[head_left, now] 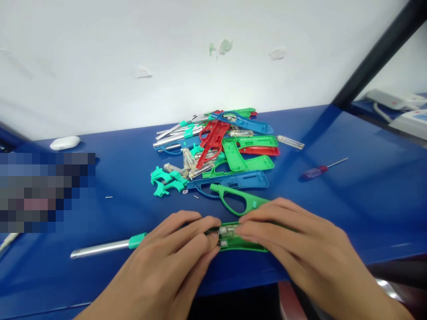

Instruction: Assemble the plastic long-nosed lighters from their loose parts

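A green lighter handle half (pixel 245 244) lies open side up at the table's front, with a clear fuel tank (pixel 230 230) in it. My left hand (pixel 176 249) is closed over the handle's left part, fingertips pinched at the tank's white end; the fingers hide the parts beneath. From under that hand a silver lighter tube (pixel 100 249) with a teal collar (pixel 137 240) sticks out to the left. My right hand (pixel 293 240) is closed, thumb and fingers on the clear tank and the handle's right side. Just behind it lies another green handle half (pixel 238 200) with a trigger loop.
Behind my hands is a pile of red, blue and green handle halves (pixel 245 180), silver tubes, clear tanks and teal triggers (pixel 163 180). A screwdriver (pixel 315 172) lies right. A white earbud case (pixel 65 142) and a pixelated object (pixel 36 191) are left. A white wall (pixel 187 53) stands behind.
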Available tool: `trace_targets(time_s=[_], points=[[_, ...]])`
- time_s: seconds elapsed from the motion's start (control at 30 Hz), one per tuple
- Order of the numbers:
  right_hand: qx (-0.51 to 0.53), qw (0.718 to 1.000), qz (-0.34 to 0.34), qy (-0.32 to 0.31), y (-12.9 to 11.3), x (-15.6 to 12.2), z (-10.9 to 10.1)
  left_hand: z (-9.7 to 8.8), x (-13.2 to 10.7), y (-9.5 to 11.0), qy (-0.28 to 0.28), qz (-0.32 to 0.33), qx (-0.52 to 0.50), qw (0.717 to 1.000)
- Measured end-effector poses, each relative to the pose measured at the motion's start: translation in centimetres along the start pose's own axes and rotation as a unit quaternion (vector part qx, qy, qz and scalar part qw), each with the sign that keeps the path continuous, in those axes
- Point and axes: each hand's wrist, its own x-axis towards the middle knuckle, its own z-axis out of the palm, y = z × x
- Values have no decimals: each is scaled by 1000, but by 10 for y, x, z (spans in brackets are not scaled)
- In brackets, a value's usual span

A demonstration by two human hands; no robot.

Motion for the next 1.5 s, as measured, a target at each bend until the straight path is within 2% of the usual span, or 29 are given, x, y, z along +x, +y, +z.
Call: trace_targets(time_s=[0.33, 0.7, 0.9, 1.0, 1.5], points=[[11, 1000, 17, 11, -4, -1, 2, -1, -9, -5, -15, 30, 25, 999], [24, 1000, 15, 3, -3, 0, 3, 0, -13, -6, -29, 26, 56, 998], [19, 999, 24, 13, -3, -2, 4, -4, -17, -11, -80, 26, 57, 995], [18, 1000, 23, 9, -3, -4, 4, -3, -19, -12, -88, 26, 52, 994], [18, 1000, 19, 14, -2, -2, 6, -3, -23, -11, -96, 36, 47, 994]])
